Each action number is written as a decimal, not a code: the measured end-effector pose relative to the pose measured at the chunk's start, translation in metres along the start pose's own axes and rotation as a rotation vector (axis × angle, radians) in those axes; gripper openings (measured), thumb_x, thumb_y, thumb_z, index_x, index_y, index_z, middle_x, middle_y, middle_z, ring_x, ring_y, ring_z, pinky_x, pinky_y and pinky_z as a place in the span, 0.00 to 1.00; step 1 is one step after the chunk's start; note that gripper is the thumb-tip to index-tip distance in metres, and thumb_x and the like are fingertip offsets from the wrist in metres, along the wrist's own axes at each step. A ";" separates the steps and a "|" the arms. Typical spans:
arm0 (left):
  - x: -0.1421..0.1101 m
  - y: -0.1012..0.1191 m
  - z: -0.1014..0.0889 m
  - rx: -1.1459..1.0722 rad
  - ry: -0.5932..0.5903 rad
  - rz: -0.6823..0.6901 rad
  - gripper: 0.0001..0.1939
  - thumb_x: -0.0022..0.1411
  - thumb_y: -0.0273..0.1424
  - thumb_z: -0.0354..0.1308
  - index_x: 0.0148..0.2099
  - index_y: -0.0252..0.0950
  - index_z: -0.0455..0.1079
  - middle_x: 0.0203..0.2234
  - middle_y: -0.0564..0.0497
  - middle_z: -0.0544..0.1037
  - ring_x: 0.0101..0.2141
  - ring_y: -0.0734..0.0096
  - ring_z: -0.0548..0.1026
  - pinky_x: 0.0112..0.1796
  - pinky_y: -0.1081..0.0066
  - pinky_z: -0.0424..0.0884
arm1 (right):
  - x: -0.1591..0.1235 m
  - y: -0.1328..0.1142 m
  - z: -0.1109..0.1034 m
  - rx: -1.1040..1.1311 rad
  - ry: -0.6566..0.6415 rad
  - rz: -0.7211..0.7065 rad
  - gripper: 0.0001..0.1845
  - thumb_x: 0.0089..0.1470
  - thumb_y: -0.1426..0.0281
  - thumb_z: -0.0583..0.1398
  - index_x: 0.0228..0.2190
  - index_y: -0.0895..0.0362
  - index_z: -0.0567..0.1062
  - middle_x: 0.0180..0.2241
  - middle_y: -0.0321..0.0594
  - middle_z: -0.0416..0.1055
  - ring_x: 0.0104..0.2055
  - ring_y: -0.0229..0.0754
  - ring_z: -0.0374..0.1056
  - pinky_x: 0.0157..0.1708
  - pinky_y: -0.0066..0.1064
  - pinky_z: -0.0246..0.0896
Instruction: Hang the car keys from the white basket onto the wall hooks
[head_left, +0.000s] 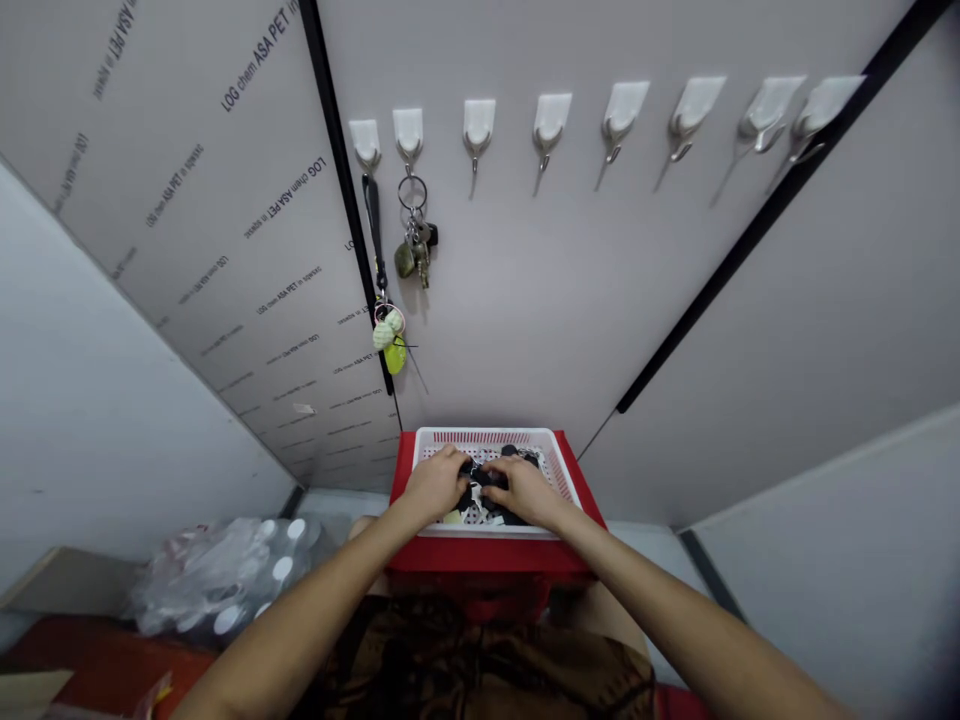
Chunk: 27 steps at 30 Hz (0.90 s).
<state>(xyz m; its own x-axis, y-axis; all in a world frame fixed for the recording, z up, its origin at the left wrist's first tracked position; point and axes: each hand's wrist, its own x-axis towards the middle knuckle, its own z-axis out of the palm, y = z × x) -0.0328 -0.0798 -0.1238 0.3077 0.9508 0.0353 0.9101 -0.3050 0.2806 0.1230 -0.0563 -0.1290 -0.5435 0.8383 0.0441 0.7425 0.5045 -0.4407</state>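
A white plastic basket (487, 534) holds a jumble of keys (478, 497), black pieces and small pale bits. Both hands reach into it from either side. My left hand (437, 484) has its fingers curled on a small black bunch of keys (475, 472) at the middle of the basket. From the right, my right hand (523, 488) closes its thumb and fingers on the same bunch. The fingers partly cover it, so its exact shape is hard to make out.
Under the basket is a red stool (495, 555). Ahead, white hooks (478, 125) line the wall panel. A ring of keys (414, 245) and a strap with a green charm (393, 345) hang at the left. Plastic-wrapped bottles (225, 575) stand lower left.
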 end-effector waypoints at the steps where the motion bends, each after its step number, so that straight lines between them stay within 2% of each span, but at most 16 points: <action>1: 0.000 0.001 0.000 0.023 -0.006 -0.009 0.14 0.49 0.26 0.43 0.40 0.38 0.58 0.35 0.50 0.63 0.34 0.71 0.65 0.34 0.72 0.62 | 0.002 0.001 0.000 -0.009 -0.012 0.039 0.16 0.41 0.65 0.51 0.34 0.56 0.67 0.27 0.39 0.68 0.31 0.39 0.62 0.31 0.27 0.53; 3: 0.000 0.002 0.000 0.061 -0.017 -0.018 0.14 0.49 0.25 0.42 0.40 0.38 0.57 0.36 0.49 0.63 0.34 0.71 0.65 0.33 0.73 0.62 | 0.008 0.002 -0.001 -0.061 -0.018 0.102 0.17 0.43 0.67 0.48 0.38 0.55 0.64 0.27 0.39 0.68 0.30 0.39 0.63 0.30 0.27 0.53; 5: -0.001 0.003 0.000 0.078 -0.022 -0.025 0.15 0.49 0.24 0.41 0.41 0.38 0.56 0.36 0.49 0.62 0.34 0.71 0.64 0.33 0.73 0.62 | 0.014 0.000 -0.002 -0.143 -0.033 0.101 0.19 0.42 0.71 0.48 0.41 0.54 0.61 0.31 0.40 0.68 0.33 0.39 0.62 0.31 0.27 0.52; 8: -0.001 0.003 -0.001 0.074 -0.023 -0.026 0.17 0.48 0.24 0.42 0.43 0.38 0.55 0.37 0.49 0.62 0.36 0.71 0.64 0.35 0.73 0.61 | 0.023 -0.005 -0.005 -0.263 -0.105 0.050 0.19 0.40 0.76 0.48 0.37 0.53 0.64 0.34 0.41 0.67 0.35 0.41 0.62 0.31 0.28 0.52; 12: -0.004 0.002 -0.001 0.080 -0.010 0.013 0.15 0.48 0.23 0.41 0.40 0.38 0.56 0.36 0.50 0.63 0.35 0.72 0.64 0.35 0.73 0.61 | 0.025 -0.009 -0.009 -0.372 -0.136 0.059 0.13 0.40 0.73 0.50 0.31 0.56 0.67 0.33 0.44 0.65 0.32 0.41 0.62 0.27 0.28 0.52; 16: -0.005 0.000 0.000 0.059 0.014 0.044 0.14 0.48 0.24 0.41 0.39 0.38 0.58 0.34 0.51 0.65 0.35 0.72 0.65 0.35 0.73 0.61 | 0.017 -0.006 -0.014 -0.397 -0.096 0.001 0.09 0.41 0.71 0.50 0.28 0.58 0.67 0.33 0.43 0.63 0.34 0.40 0.60 0.31 0.27 0.50; 19: -0.005 0.000 0.000 0.041 0.017 0.045 0.15 0.48 0.24 0.41 0.39 0.37 0.58 0.34 0.50 0.66 0.36 0.71 0.65 0.36 0.72 0.61 | 0.010 -0.002 -0.019 -0.411 -0.080 -0.016 0.09 0.43 0.71 0.49 0.28 0.57 0.66 0.32 0.42 0.65 0.37 0.42 0.58 0.35 0.30 0.48; 22: -0.004 0.000 -0.001 0.029 -0.002 0.032 0.15 0.48 0.25 0.41 0.39 0.37 0.59 0.35 0.50 0.67 0.36 0.70 0.65 0.36 0.71 0.61 | 0.006 0.001 -0.023 -0.428 -0.116 -0.003 0.11 0.40 0.69 0.51 0.31 0.56 0.66 0.33 0.42 0.65 0.38 0.45 0.58 0.35 0.33 0.48; 27: -0.006 0.001 -0.001 0.040 0.001 0.042 0.14 0.48 0.26 0.41 0.39 0.37 0.60 0.34 0.50 0.68 0.36 0.70 0.65 0.35 0.71 0.62 | 0.004 0.000 -0.024 -0.433 -0.155 0.008 0.09 0.40 0.72 0.50 0.25 0.57 0.68 0.31 0.42 0.66 0.36 0.43 0.60 0.33 0.31 0.48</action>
<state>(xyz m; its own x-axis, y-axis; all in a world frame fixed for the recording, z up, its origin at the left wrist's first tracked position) -0.0335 -0.0854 -0.1231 0.3451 0.9374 0.0474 0.9070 -0.3461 0.2399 0.1306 -0.0478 -0.1075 -0.5649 0.8183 -0.1065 0.8242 0.5658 -0.0241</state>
